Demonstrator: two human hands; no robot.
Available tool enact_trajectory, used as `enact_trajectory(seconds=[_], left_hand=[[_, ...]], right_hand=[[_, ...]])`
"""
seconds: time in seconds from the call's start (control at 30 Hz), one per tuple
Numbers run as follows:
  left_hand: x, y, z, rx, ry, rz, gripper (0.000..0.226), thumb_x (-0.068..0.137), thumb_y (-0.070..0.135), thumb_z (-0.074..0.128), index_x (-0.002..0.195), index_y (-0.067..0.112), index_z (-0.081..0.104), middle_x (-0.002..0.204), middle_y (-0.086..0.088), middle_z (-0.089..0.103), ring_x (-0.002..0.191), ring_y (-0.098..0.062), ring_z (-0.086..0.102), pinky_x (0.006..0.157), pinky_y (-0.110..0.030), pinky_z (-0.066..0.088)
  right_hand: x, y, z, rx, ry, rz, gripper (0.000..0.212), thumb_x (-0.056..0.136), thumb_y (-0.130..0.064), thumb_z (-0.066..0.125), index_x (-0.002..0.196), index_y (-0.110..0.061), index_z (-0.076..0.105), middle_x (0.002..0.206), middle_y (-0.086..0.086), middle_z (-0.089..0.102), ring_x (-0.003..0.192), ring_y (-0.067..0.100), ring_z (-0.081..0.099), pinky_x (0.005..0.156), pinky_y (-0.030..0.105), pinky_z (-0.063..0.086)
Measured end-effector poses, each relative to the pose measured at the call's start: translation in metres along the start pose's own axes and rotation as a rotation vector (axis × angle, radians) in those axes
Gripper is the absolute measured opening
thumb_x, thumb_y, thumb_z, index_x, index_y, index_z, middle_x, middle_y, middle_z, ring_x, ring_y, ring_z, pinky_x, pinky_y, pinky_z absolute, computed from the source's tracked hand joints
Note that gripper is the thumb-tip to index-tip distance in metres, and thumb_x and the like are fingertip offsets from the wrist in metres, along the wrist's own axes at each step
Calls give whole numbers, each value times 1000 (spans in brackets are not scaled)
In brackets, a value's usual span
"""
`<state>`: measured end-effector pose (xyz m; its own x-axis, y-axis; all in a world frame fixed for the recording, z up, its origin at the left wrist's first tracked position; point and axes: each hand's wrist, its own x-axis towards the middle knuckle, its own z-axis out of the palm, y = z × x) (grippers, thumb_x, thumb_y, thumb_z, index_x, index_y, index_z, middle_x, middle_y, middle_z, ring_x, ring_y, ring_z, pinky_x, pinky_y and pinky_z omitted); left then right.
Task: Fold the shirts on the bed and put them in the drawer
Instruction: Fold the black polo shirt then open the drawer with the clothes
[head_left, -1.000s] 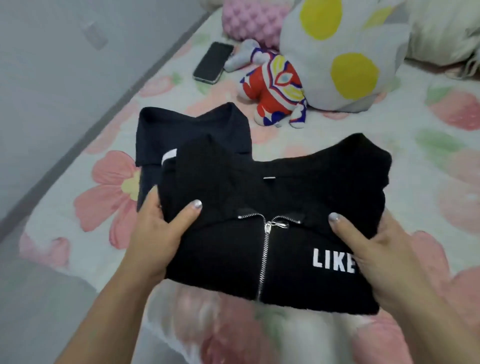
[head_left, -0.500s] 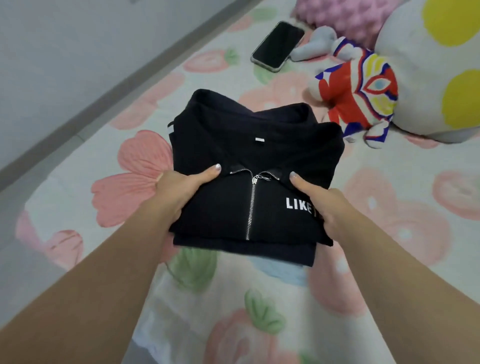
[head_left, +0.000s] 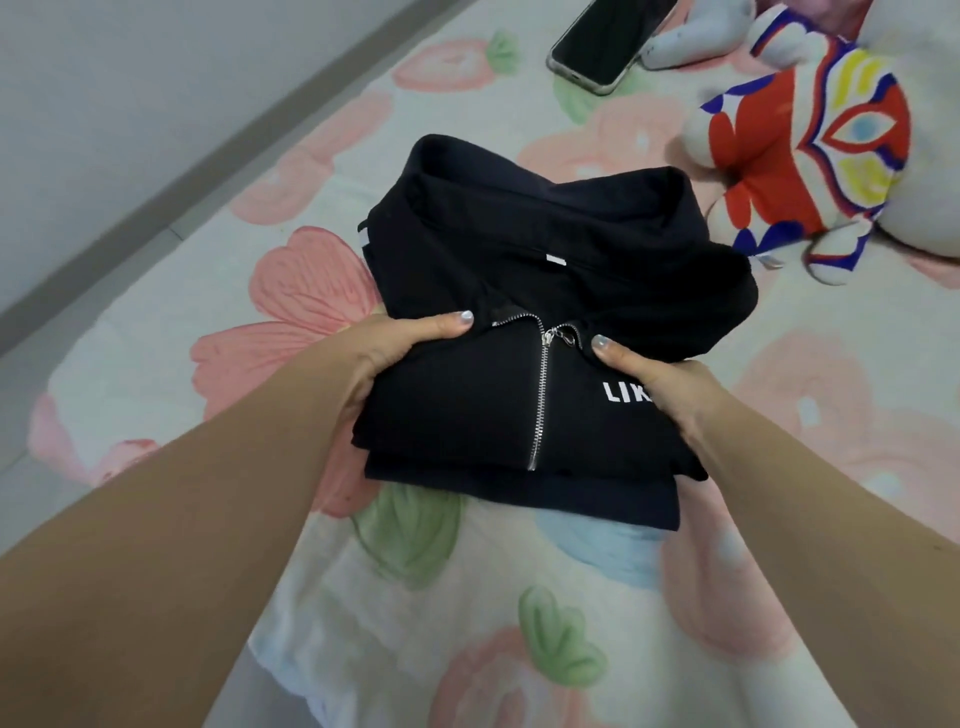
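Observation:
A folded black zip shirt (head_left: 467, 400) with white lettering lies on top of a second folded dark shirt (head_left: 519, 208), both stacked on the flowered bed sheet (head_left: 467, 597). My left hand (head_left: 384, 353) grips the stack's left edge, thumb on top near the zipper. My right hand (head_left: 660, 384) grips the right edge, thumb on top and covering part of the lettering. The fingers of both hands are hidden under the stack. No drawer is in view.
A black phone (head_left: 608, 41) lies on the sheet at the top. A red, white and blue plush toy (head_left: 810, 156) sits to the right of the stack. The bed's left edge meets a grey wall (head_left: 130, 104).
The zip shirt moved left and away from me onto the other dark shirt. Both hands now hold the stack by its sides, and my view has come closer.

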<state>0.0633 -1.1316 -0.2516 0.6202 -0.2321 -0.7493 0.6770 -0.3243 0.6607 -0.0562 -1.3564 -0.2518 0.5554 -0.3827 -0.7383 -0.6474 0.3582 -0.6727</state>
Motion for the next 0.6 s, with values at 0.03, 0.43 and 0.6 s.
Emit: enact_trajectory(seconds=[0.03, 0.43, 0.6], left_hand=[[-2, 0, 2, 1, 12, 4, 88, 40, 41, 92, 119, 16, 62, 100, -4, 75, 87, -21, 72, 75, -31, 55], [-249, -133, 36, -140, 183, -99, 26, 67, 24, 82, 89, 12, 73, 82, -4, 77, 74, -19, 73, 60, -25, 53], [-426, -227, 50, -267, 267, -186, 24, 73, 14, 78, 95, 8, 72, 84, -12, 76, 75, -28, 73, 61, -30, 55]], right_hand=[[-1, 1, 1, 3, 17, -15, 40, 55, -35, 89, 83, -17, 67, 63, -5, 72, 55, 10, 70, 44, 17, 49], [-201, 92, -56, -83, -43, -38, 19, 68, -19, 83, 81, -14, 71, 66, -2, 74, 59, 14, 71, 50, 21, 51], [-337, 158, -87, -208, -208, -25, 23, 69, -14, 83, 87, -17, 70, 73, -7, 76, 66, 9, 72, 55, 19, 52]])
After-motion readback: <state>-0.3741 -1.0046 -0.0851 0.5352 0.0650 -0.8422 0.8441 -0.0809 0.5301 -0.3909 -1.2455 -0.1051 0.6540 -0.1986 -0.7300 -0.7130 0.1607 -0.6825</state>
